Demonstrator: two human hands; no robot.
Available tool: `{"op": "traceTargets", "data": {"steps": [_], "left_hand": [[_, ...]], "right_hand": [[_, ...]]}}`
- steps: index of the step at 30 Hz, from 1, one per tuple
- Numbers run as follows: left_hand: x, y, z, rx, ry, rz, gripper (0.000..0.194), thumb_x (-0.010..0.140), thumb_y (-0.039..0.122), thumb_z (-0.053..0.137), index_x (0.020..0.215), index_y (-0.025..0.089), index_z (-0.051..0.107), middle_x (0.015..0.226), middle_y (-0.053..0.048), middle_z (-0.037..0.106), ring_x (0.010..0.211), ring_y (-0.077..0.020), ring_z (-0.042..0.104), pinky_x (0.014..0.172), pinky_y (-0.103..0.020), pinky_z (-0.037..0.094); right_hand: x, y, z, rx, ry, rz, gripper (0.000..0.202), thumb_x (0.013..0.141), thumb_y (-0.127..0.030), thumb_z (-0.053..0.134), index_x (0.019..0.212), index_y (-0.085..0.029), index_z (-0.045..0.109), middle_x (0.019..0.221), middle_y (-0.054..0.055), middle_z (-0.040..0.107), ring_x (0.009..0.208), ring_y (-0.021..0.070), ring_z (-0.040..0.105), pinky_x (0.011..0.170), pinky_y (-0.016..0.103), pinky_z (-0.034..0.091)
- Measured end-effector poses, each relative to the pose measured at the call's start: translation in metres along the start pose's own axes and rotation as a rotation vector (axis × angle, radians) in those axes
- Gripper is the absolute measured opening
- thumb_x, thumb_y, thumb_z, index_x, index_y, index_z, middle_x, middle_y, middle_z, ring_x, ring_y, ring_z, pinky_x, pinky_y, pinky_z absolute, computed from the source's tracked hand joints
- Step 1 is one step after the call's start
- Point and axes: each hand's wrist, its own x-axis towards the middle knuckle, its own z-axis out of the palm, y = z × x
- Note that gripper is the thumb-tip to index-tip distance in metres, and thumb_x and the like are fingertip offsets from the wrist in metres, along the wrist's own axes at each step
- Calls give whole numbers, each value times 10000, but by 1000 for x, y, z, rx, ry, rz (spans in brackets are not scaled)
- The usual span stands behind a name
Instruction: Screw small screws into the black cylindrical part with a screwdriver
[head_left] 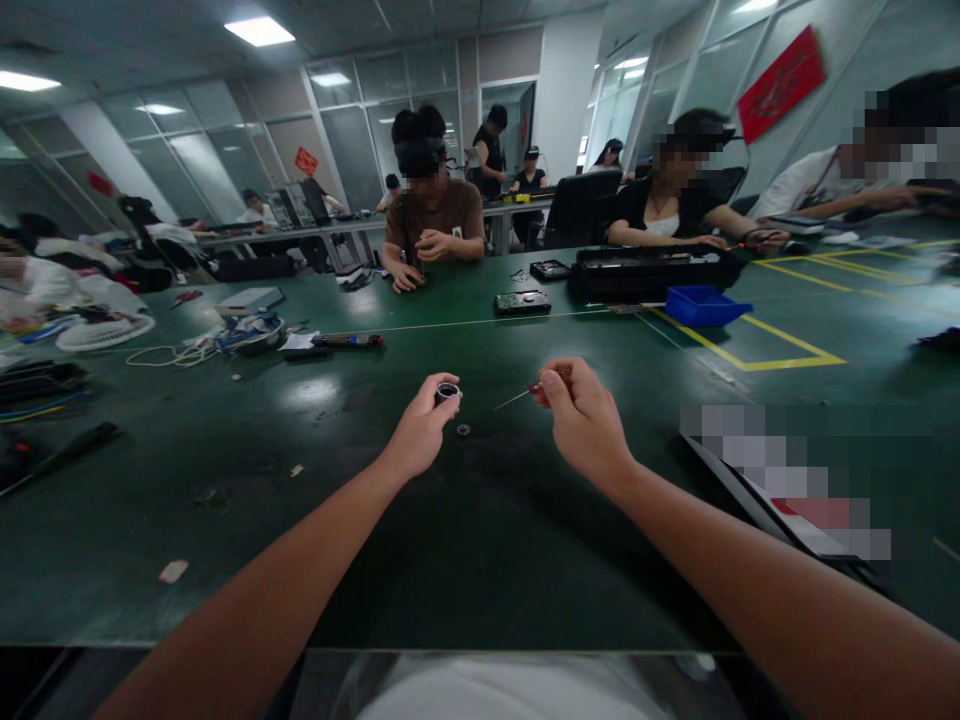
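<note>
My left hand [421, 425] is closed around a small dark cylinder with a pale ring at its open top [447, 392]. Between the thumb and fingers of my right hand [585, 415] is a thin screwdriver [517, 398], its shaft pointing left and slightly down toward the cylinder, apart from it. Its reddish handle is mostly hidden by the fingers. A small round metal part [463, 430] lies on the green table [480, 560], just below and right of my left hand.
Past my hands lie an opened device with a circuit board [522, 302], a long black housing [652, 272] and a blue bin [705, 306]. Left are a black pen-shaped tool [349, 341] and coiled cables [251, 333]. A sheet-like item [757, 490] lies right. Several people work around.
</note>
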Motion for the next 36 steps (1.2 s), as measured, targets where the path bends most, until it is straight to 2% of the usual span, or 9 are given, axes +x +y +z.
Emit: {"op": "traceTargets", "data": {"steps": [2,5,13,17,21,26,29,34,36], "left_hand": [[1,3,-3,9,27,-17,264,934,348,485,1145,207,557,967,-50,625,819,-173,592,735,-306,481],[-1,11,-9,278,11,5,259,916,432,550,1045,211,593,845,-28,614,731,-177,567,674,-310,450],[-5,6,-8,842,-305,103,338,957,368,492,1232,241,643,1171,-95,634,1038,-273,609,854,-390,482],[-5,4,-4,961,-370,107,327,938,391,531,1197,241,663,1107,-100,638,997,-270,613,796,-352,489],[-3,6,-4,963,-358,112,259,925,397,552,1072,228,682,1013,-90,657,898,-259,626,728,-334,477],[2,2,-14,788,-262,20,264,904,432,563,1026,224,671,926,-67,688,804,-229,627,683,-322,436],[10,-2,-25,594,-123,-7,258,872,429,586,982,207,658,904,-56,683,781,-200,610,689,-311,433],[21,4,-49,84,111,-112,301,813,331,571,1059,172,643,822,-38,640,617,-135,527,532,-244,364],[23,9,-63,-151,193,-150,264,788,311,565,985,153,641,803,-31,606,577,-118,499,477,-230,318]], "right_hand": [[0,-1,0,-2,-1,5,176,994,-355,432,952,-229,548,807,25,660,761,194,635,717,355,451],[-1,-3,-1,-6,-12,5,174,991,-349,435,946,-226,550,798,22,655,759,192,630,719,353,446],[-2,-5,-2,1,-43,25,186,992,-365,431,946,-229,549,806,28,653,763,196,628,713,356,450],[-2,-4,-2,3,-46,17,187,990,-376,442,941,-235,554,801,26,658,765,198,637,709,353,456],[-2,-5,-2,12,-51,17,197,991,-386,445,938,-234,559,803,25,665,765,196,647,704,344,462],[-1,-6,-3,17,-59,22,197,990,-377,444,930,-229,557,796,25,661,760,193,643,703,341,461],[-1,-6,-3,25,-60,25,198,991,-378,444,926,-229,558,803,27,662,771,196,645,716,349,466],[-1,-4,-3,31,-67,28,197,994,-379,444,942,-232,563,815,27,666,778,196,651,717,351,471],[-1,-4,-3,27,-68,28,200,996,-383,443,948,-232,565,812,26,665,774,196,651,708,349,470]]}}
